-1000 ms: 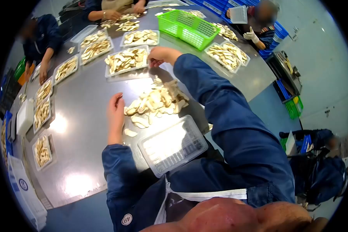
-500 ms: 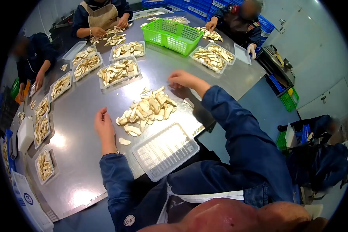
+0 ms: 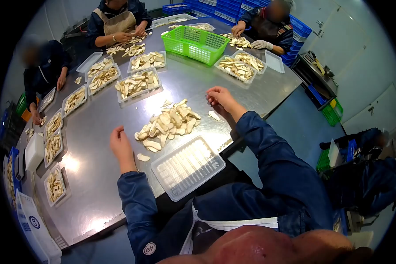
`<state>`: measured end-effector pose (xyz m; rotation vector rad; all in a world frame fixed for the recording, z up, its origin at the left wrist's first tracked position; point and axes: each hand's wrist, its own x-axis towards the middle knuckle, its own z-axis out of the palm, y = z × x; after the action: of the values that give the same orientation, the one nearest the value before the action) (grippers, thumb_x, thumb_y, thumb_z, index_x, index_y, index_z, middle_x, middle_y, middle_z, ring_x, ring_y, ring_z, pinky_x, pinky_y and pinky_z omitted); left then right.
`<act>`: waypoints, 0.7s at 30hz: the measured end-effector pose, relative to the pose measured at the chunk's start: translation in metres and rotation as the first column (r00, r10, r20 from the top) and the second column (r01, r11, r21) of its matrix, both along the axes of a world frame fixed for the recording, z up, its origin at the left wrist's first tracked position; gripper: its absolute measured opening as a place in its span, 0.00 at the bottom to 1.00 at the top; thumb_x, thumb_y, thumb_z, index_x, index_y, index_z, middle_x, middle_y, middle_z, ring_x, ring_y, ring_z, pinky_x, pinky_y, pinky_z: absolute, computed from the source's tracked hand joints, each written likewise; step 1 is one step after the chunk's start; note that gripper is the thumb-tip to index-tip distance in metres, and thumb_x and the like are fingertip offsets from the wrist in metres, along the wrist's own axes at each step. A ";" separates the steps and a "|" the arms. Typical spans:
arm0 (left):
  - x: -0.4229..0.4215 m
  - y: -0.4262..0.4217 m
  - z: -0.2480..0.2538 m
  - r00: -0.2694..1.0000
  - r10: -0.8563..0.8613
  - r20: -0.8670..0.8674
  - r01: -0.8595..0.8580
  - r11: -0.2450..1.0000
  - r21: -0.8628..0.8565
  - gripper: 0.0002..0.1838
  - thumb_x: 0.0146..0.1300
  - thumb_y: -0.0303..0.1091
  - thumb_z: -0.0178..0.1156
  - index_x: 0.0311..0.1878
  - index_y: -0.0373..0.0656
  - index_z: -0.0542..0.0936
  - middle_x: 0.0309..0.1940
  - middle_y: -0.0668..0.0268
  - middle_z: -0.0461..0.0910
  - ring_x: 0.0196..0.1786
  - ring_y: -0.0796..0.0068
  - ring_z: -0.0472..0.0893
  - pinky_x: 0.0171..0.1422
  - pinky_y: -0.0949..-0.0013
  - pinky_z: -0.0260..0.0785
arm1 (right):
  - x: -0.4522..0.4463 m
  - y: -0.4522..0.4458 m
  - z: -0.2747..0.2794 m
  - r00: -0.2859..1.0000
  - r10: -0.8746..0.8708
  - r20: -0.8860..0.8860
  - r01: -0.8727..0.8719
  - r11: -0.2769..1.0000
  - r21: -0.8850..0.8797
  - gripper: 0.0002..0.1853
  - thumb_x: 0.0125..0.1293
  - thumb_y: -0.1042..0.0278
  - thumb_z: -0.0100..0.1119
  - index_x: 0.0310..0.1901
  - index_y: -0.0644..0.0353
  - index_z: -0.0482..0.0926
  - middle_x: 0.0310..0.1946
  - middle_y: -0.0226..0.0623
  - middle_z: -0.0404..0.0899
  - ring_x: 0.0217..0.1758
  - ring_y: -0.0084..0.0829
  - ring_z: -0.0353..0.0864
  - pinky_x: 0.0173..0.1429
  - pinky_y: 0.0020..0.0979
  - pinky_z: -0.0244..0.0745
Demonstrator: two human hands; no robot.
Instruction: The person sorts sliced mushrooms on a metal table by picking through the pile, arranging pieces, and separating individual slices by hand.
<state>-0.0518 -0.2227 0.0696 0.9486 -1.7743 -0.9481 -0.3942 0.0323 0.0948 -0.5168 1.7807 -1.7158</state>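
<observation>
A loose heap of pale sliced mushrooms lies on the metal table in front of me. To the left of it, my left hand rests on its side with the fingers loosely stretched out and nothing visible in them. Beyond the heap's right side, my right hand hovers near the table, fingers loosely bent and apart, nothing seen in them. One stray slice lies just below that hand. Between my forearms, at the table's near edge, is a clear ribbed plastic tray with no slices in it.
Several filled trays stand across the steel table. A green basket sits near the far side. Co-workers' hands handle slices at the far and left edges. Blue crates are stacked behind.
My right hand has shifted right, away from the heap, and its fingers look a little more spread. My left hand stays beside the heap. The view has turned slightly.
</observation>
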 end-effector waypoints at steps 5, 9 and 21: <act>0.002 0.004 0.006 0.997 0.061 0.054 -0.059 0.998 -0.022 0.13 0.63 0.27 0.52 0.46 0.36 0.82 0.40 0.58 0.83 0.42 0.65 0.81 0.51 0.65 0.72 | 0.001 -0.002 0.001 0.999 0.028 -0.021 -0.027 0.999 0.028 0.08 0.68 0.72 0.57 0.45 0.65 0.78 0.31 0.33 0.82 0.26 0.19 0.77 0.27 0.19 0.71; 0.002 0.002 0.007 0.992 0.100 0.073 -0.092 0.990 -0.111 0.13 0.62 0.27 0.52 0.45 0.37 0.82 0.40 0.57 0.83 0.42 0.62 0.81 0.50 0.63 0.73 | 0.000 -0.002 0.001 0.998 0.030 -0.049 -0.027 0.998 0.055 0.08 0.68 0.72 0.57 0.45 0.65 0.78 0.31 0.33 0.81 0.26 0.19 0.77 0.27 0.19 0.71; 0.028 0.014 0.036 0.985 0.167 -0.035 -0.168 0.984 -0.049 0.13 0.65 0.27 0.54 0.50 0.37 0.81 0.46 0.60 0.82 0.47 0.69 0.80 0.56 0.66 0.69 | 0.006 -0.004 -0.007 0.986 0.019 -0.168 -0.011 0.999 0.047 0.09 0.66 0.72 0.58 0.46 0.63 0.80 0.29 0.29 0.80 0.26 0.17 0.74 0.29 0.18 0.68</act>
<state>-0.0238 -0.2086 0.1053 1.0277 -1.6572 -0.8019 -0.3883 0.0281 0.0878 -0.6707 1.9245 -1.6587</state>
